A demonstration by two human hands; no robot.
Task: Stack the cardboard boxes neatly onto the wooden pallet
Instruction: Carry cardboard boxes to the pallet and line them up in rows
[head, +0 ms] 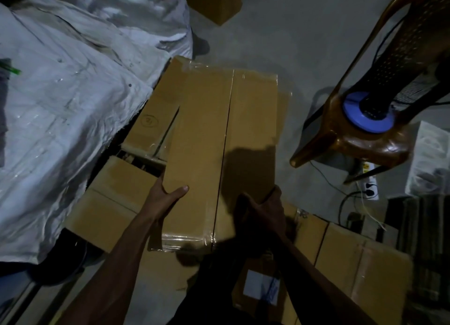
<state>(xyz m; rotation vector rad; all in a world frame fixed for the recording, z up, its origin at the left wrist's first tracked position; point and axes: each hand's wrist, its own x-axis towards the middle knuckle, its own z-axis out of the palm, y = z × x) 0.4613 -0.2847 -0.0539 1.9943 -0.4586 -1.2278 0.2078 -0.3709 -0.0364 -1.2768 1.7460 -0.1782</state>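
Dim and grainy, with a hard shadow across the taped box [219, 142] and wide-angle bending at edges.

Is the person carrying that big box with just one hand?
No, the left hand and right hand each grip a side of the taped cardboard box.

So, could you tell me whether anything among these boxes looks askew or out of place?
Yes: the long taped box gripped by the left hand and right hand sits skewed across the boxes beneath, not square with them. The lower left box lies at yet another angle, leaving a dark gap.
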